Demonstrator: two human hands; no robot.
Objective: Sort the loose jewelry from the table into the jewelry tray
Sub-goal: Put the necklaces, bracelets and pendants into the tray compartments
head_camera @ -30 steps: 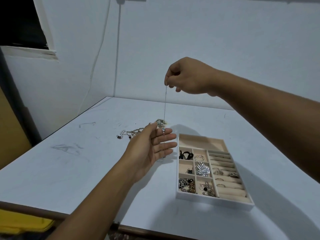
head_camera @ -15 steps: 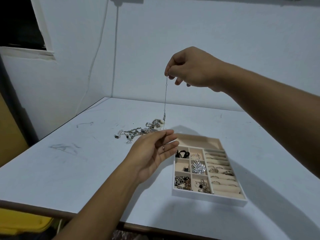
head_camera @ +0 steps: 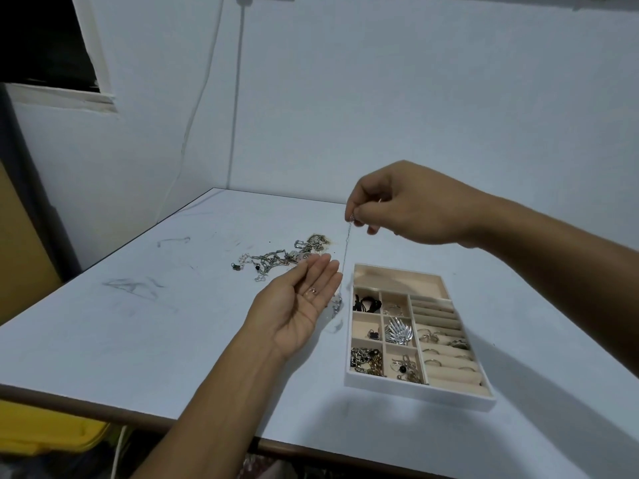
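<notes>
1. Right hand: thumb and forefinger pinched shut on the top end of a thin silver chain; the other fingers are curled under.
2. Chain: hangs straight down from the pinch, long axis vertical. Its lower end, blurred, sits just left of the tray, near the tray's far-left corner and beside the left fingertips; whether it touches the table cannot be told.
3. Left hand: open, palm up, holding nothing, cupped just left of the hanging end. It is the nearer hand to that end.
4. Tray: lies right of the chain's lower end; the long far compartment looks empty, the small ones hold pieces, the right side holds rings.
5. Pile of loose jewelry: on the table, far-left of the left hand, still unsorted.
6. Judgement: the coming move carries the chain rightward over the tray.
</notes>
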